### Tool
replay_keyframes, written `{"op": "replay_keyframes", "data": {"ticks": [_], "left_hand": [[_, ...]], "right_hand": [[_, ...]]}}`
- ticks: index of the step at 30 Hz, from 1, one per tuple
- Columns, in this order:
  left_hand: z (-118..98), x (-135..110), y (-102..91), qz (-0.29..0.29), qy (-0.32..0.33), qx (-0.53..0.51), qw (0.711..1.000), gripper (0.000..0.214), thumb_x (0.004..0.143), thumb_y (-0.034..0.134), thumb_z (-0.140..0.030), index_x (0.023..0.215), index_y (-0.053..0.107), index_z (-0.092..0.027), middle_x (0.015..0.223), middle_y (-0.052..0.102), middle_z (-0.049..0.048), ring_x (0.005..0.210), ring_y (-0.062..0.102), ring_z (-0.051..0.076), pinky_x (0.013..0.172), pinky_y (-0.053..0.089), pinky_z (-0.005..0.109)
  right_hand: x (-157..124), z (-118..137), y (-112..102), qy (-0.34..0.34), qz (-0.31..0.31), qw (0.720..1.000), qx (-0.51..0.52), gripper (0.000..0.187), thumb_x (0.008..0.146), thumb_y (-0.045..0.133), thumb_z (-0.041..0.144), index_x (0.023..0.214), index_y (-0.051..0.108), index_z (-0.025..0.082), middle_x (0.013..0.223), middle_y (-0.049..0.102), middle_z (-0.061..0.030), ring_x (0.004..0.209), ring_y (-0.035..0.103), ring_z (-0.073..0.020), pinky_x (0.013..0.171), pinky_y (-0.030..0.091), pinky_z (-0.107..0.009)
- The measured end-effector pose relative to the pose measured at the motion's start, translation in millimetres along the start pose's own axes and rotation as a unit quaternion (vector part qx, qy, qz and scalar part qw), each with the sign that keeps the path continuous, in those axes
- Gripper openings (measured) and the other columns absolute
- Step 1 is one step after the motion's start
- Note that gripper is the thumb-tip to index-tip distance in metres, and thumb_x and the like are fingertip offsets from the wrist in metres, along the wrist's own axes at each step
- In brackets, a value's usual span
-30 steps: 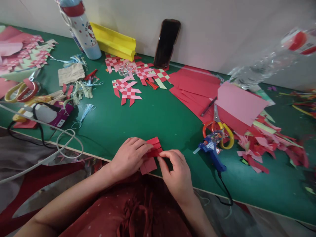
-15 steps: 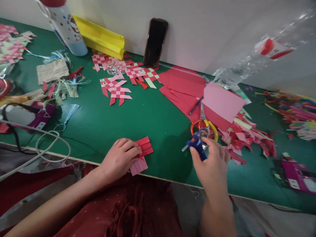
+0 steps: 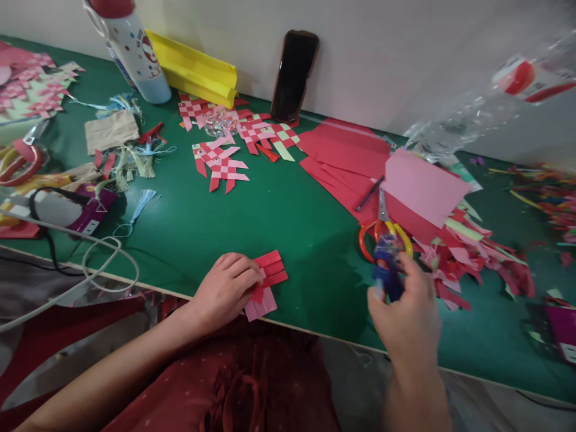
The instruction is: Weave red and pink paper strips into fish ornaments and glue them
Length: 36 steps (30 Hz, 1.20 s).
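My left hand [image 3: 229, 287] lies at the table's front edge, its fingers curled and pressed onto a folded paper piece. Red strips [image 3: 272, 269] of this piece stick out to the right, and pink strips [image 3: 261, 305] point down toward me; the part under my fingers is hidden. My right hand [image 3: 407, 306] is closed around a small blue tool, seemingly a glue gun [image 3: 387, 270], blurred by motion. Just behind it lie scissors [image 3: 366, 240] with red and yellow handles, partly covered by the tool.
Woven paper fish [image 3: 222, 165], a phone [image 3: 294, 75] and a bottle [image 3: 146, 60] stand or lie at the back. Red sheets [image 3: 344, 150], a pink sheet [image 3: 425, 187] and scraps [image 3: 477, 264] are at right. Tassels [image 3: 143, 204], a cable [image 3: 94, 279] and a purple power strip [image 3: 96, 210] are at left.
My right hand has moved right and slightly down with the glue gun, which has turned in the grip. My left hand stays on the paper piece. The view has shifted slightly.
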State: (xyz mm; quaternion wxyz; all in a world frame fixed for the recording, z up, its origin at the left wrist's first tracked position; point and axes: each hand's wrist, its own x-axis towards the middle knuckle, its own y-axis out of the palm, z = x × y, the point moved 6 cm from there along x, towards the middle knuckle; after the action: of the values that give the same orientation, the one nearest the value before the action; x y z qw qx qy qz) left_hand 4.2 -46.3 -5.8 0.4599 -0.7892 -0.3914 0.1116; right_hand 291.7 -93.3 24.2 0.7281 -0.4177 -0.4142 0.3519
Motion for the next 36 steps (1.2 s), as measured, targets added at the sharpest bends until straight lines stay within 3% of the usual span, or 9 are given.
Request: {"op": "replay_keyframes", "data": {"ticks": [4,7,11,16,20,24,27,30,36], "left_hand": [[2.1,-0.6,0.7,0.005,-0.001,-0.007,1.0,0.01,0.09,0.054,-0.011,0.092,0.059,-0.019,0.103,0.069,0.0052,0.098,0.057,0.021,0.087,0.043,0.038],[3.7,-1.6,1.4,0.005,-0.002,-0.009,1.0,0.01,0.09,0.053,-0.01,0.093,0.058,-0.019,0.104,0.069,0.0051,0.099,0.057,0.021,0.087,0.043,0.038],[4.9,-3.1,3.4,0.006,-0.002,-0.012,1.0,0.011,0.09,0.053,-0.01,0.094,0.057,-0.019,0.105,0.068,0.0044,0.1,0.056,0.022,0.088,0.043,0.038],[6.0,-2.5,4.2,0.016,-0.014,-0.019,1.0,0.013,0.087,0.055,-0.007,0.093,0.057,-0.019,0.104,0.067,0.0043,0.101,0.056,0.022,0.089,0.042,0.038],[5.1,-0.4,2.7,0.027,-0.026,-0.017,0.999,0.011,0.089,0.059,-0.014,0.099,0.058,-0.018,0.104,0.067,0.005,0.1,0.055,0.023,0.089,0.042,0.039],[3.3,1.4,1.4,0.034,-0.027,-0.003,0.999,0.014,0.092,0.059,-0.021,0.106,0.059,-0.018,0.105,0.066,0.0055,0.098,0.055,0.023,0.088,0.042,0.04],[1.4,2.2,1.6,0.037,-0.019,0.015,0.999,0.016,0.093,0.056,-0.021,0.108,0.061,-0.019,0.106,0.066,0.0059,0.099,0.055,0.024,0.087,0.043,0.041],[0.0,1.9,2.6,0.043,-0.007,0.042,0.998,0.018,0.095,0.053,-0.021,0.111,0.062,-0.02,0.107,0.066,0.0063,0.099,0.055,0.024,0.086,0.045,0.041],[-7.0,-7.0,-7.2,0.059,0.094,0.07,0.991,0.04,0.093,0.057,-0.039,0.125,0.057,-0.015,0.119,0.064,0.0115,0.111,0.055,0.027,0.098,0.044,0.045]], "right_hand": [[-9.4,3.8,-22.5,0.02,-0.048,0.995,0.086,0.059,0.083,0.06,0.041,0.135,0.053,0.011,0.119,0.064,-0.0219,0.105,0.064,-0.0369,0.089,0.05,-0.051],[-21.0,13.1,-13.6,0.0,0.072,0.98,0.188,0.053,0.085,0.061,0.045,0.13,0.056,0.017,0.104,0.072,-0.0153,0.083,0.071,-0.0281,0.075,0.057,-0.042],[-43.7,33.5,8.4,-0.029,0.261,0.923,0.281,0.041,0.09,0.058,0.037,0.129,0.054,0.024,0.095,0.075,-0.0067,0.072,0.072,-0.0192,0.061,0.058,-0.028],[-56.9,49.9,15.6,-0.058,0.336,0.883,0.323,0.035,0.092,0.056,0.034,0.126,0.054,0.026,0.095,0.075,-0.0037,0.084,0.073,-0.0178,0.071,0.058,-0.025],[-53.3,41.6,14.5,-0.018,0.297,0.902,0.311,0.035,0.093,0.055,0.037,0.126,0.053,0.025,0.095,0.075,-0.0051,0.085,0.072,-0.0197,0.075,0.058,-0.03],[-47.8,28.6,11.8,0.019,0.203,0.945,0.255,0.041,0.092,0.055,0.041,0.128,0.052,0.023,0.101,0.072,-0.009,0.087,0.07,-0.0232,0.077,0.058,-0.037],[-43.1,25.4,7.3,-0.012,0.103,0.977,0.184,0.047,0.091,0.056,0.04,0.134,0.05,0.02,0.117,0.066,-0.0143,0.099,0.068,-0.0272,0.082,0.056,-0.04],[-37.7,23.5,5.9,-0.063,0.035,0.989,0.126,0.053,0.092,0.055,0.036,0.141,0.044,0.019,0.126,0.06,-0.0167,0.109,0.063,-0.0297,0.089,0.053,-0.043],[-21.3,5.4,8.6,-0.1,-0.017,0.995,0.017,0.058,0.094,0.049,0.033,0.148,0.035,0.015,0.126,0.059,-0.0207,0.114,0.058,-0.0359,0.095,0.046,-0.054]]}}
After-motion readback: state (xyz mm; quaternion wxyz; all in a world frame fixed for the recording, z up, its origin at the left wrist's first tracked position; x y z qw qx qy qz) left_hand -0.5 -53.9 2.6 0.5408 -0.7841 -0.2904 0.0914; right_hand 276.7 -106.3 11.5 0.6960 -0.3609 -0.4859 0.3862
